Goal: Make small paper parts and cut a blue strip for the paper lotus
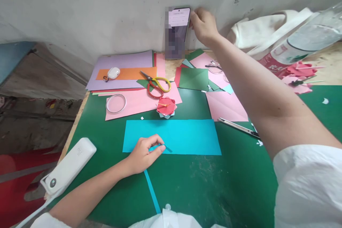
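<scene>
My left hand [146,155] pinches a narrow blue paper strip [168,148] between thumb and fingertips, over a wide blue sheet [187,137] lying flat. A long blue strip [152,190] runs from under this hand toward my body; whether it is the same piece is hidden. My right hand [204,25] reaches far forward, its curled fingers at the right edge of a smartphone [179,17] that leans upright against the wall. Just behind the blue sheet sits a layered red and pale paper flower [166,107].
Scissors [157,87], a clear ring [116,103] and an earphone case [113,73] lie on coloured papers. A box cutter [237,127] rests near my right forearm. Left stands a white power bank [71,165] with cable; right, a plastic bottle [304,42], more flowers [298,82] and a white bag [256,30].
</scene>
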Demonstrator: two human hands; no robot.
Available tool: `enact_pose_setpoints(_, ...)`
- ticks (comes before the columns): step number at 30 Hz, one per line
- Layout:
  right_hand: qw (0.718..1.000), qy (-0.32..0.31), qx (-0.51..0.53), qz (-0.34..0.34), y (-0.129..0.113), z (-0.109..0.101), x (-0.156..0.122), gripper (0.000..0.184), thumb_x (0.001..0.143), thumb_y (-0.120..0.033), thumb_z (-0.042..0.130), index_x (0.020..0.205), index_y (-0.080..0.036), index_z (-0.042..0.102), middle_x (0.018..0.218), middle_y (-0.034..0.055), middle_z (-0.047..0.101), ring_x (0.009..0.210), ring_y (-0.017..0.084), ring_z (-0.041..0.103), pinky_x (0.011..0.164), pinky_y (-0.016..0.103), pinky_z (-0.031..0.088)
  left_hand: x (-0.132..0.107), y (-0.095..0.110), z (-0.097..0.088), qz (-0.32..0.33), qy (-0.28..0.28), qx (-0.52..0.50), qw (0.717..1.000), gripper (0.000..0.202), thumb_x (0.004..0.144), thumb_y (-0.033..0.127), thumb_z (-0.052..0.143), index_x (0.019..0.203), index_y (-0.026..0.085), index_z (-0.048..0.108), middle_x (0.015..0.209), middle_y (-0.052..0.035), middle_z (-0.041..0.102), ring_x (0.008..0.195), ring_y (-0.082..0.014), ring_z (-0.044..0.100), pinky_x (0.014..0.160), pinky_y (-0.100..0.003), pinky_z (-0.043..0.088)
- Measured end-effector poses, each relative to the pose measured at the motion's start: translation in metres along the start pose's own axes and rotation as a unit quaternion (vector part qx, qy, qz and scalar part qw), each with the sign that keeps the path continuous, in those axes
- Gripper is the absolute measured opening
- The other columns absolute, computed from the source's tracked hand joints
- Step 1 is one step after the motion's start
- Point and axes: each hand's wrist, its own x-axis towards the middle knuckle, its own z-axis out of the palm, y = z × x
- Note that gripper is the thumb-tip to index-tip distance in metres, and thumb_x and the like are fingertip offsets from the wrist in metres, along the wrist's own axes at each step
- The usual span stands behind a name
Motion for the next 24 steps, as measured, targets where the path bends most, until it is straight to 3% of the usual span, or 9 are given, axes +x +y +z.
enact_pose_setpoints(14, 0.999, 0.002, -0.044, 0.007, -0.004, 0.002, -0.002, 0.038, 0.097, -0.038, 0.058, 0.126, -0.014, 0.057, 0.124, 0.0102, 0.060, 0.109, 0.019, 0.061, 0.094, 0.042, 0.054, 0.002, -0.001, 0.000, 0.006, 0.002, 0.007, 1.000, 0.027, 0.093, 0.040, 0.051, 0.084, 0.016, 0.059, 0.067, 0.0044, 0.045, 0.063, -0.0082, 0.040, 0.062, -0.022, 0.031)
enact_pose_setpoints(24, 0.998, 0.040, -0.034, 0.035, -0.008, 0.009, 0.003, 0.038, 0.098, -0.038, 0.057, 0.127, -0.013, 0.056, 0.124, 0.0104, 0.060, 0.108, 0.019, 0.061, 0.095, 0.043, 0.054, 0.001, 0.001, 0.001, 0.000, 0.001, 0.007, 1.000, 0.026, 0.092, 0.040, 0.051, 0.085, 0.017, 0.059, 0.068, 0.0048, 0.045, 0.064, -0.0081, 0.040, 0.063, -0.022, 0.031)
